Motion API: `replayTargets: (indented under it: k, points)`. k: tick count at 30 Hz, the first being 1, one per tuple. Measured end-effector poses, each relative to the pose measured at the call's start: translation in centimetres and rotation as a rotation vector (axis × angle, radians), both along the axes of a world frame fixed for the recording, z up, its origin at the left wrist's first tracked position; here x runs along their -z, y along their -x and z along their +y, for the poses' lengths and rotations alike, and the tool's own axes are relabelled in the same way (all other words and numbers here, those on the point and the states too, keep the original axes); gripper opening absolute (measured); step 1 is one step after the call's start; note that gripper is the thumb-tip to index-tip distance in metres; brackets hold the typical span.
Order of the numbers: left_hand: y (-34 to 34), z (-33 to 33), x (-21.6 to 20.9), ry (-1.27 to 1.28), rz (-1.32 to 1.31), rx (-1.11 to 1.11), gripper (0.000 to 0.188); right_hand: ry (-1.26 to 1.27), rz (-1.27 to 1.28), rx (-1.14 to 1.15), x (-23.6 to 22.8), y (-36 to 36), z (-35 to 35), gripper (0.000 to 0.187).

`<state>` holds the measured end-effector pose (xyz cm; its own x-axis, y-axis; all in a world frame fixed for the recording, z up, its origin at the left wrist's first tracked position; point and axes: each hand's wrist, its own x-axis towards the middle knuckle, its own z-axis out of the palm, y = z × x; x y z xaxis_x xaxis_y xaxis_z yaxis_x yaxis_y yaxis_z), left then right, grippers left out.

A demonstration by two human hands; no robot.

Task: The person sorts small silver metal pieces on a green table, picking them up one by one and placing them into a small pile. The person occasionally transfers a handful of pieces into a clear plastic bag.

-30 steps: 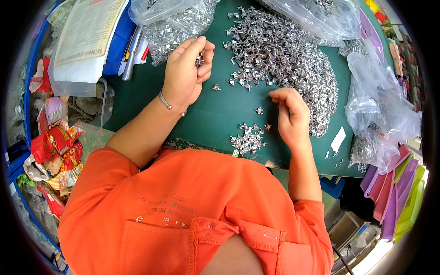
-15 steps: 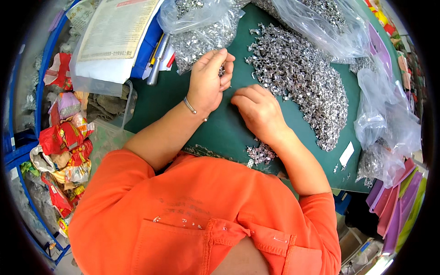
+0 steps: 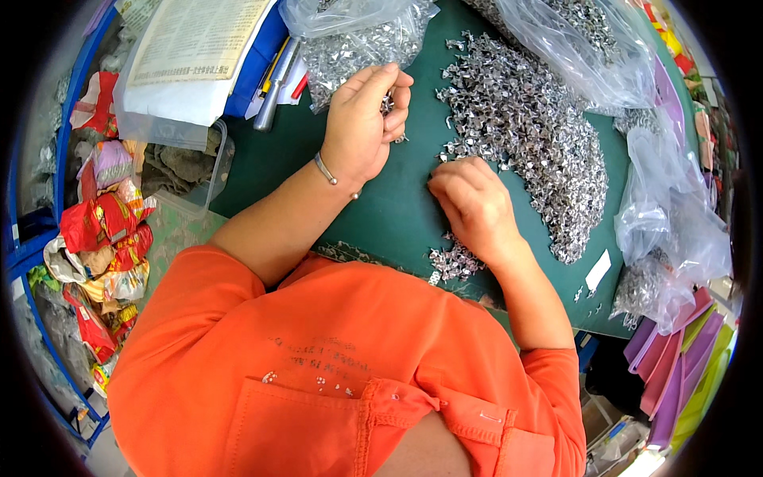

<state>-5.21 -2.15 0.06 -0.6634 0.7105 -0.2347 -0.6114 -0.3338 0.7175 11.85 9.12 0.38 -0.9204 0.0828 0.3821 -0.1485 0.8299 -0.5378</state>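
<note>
My left hand (image 3: 367, 119) is raised over the table, its fingers curled round a few small metal pieces (image 3: 387, 105) that show between thumb and fingers. To its right, my right hand (image 3: 474, 203) is bent down low over the green table, fingertips drawn together; whatever they hold, if anything, is hidden. A large heap of small shiny bent metal pieces (image 3: 532, 127) spreads just beyond and to the right of that hand. Close to my body, a smaller pile of metal pieces (image 3: 455, 261) lies by the right wrist.
Clear plastic bags of metal pieces (image 3: 358, 48) stand at the far side, with another bag (image 3: 668, 199) at the right. A screwdriver (image 3: 276, 89) lies beside a blue bin (image 3: 256, 75) and papers (image 3: 199, 48). A white card (image 3: 598, 270) rests near the right edge.
My right hand has moved right, away from the left hand and nearer the large heap. The left hand keeps its curled grip. The whole view has shifted slightly.
</note>
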Motion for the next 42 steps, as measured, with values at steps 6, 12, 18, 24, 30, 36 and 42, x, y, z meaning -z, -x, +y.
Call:
replayTargets:
  k: [6,12,18,24,30,36,42]
  points:
    - [0.4,0.0,-0.1,-0.038,-0.018,-0.012,0.022,0.146,-0.131,-0.147,-0.7,-0.9,-0.2,0.016]
    - [0.7,0.0,0.0,-0.059,0.011,-0.037,0.022,0.009,0.096,-0.009,-0.9,3.5,-0.5,0.018]
    - [0.8,0.0,0.0,-0.003,0.007,-0.061,0.021,-0.096,0.081,-0.061,0.3,4.5,-0.2,0.015]
    - [-0.2,-0.2,-0.6,-0.01,-0.036,0.028,0.022,0.07,-0.215,0.062,-1.7,-1.4,0.8,0.015]
    - [-0.3,-0.2,-0.1,0.018,-0.01,0.065,0.023,0.258,-0.186,0.326,-2.3,-4.1,2.1,0.012]
    - [-0.2,-0.1,0.1,0.041,0.0,0.072,0.023,0.328,-0.281,-0.058,-2.0,-5.8,0.1,0.021]
    - [-0.5,0.2,0.3,0.059,0.016,0.098,0.022,0.097,-0.098,-0.026,-0.9,-3.7,-2.0,0.019]
